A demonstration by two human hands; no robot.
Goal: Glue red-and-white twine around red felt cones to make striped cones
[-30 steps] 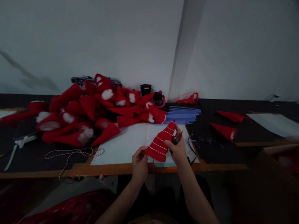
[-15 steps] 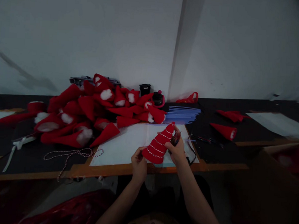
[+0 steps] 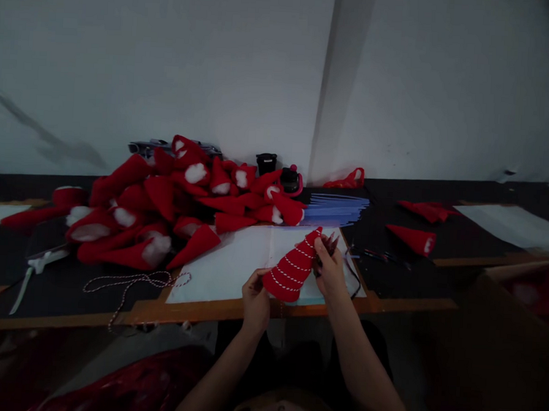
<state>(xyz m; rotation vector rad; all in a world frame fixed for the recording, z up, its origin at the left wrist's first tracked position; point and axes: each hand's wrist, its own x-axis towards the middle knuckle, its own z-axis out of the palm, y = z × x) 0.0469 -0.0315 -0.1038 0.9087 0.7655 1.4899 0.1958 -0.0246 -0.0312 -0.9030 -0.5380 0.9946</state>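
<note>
Low in the middle of the frame, just above the near edge of the tabletop [image 3: 250,314], both hands hold a red felt cone [image 3: 291,269] wound with red-and-white twine. The left hand [image 3: 255,299] pinches its wide base with curled fingers; the right hand [image 3: 329,271] is closed near the tip and also seems to grip a small dark tool, too dim to identify. The cone looks light and soft, likely to crush under a hard squeeze, so the base rim and the tip seem the safest places to grip. Behind it lies white paper [image 3: 235,258], mostly bare. A heap of red hats [image 3: 173,206] fills the left centre, loose twine [image 3: 132,281] trails at lower left, and blue sheets [image 3: 339,209] lie beyond.
</note>
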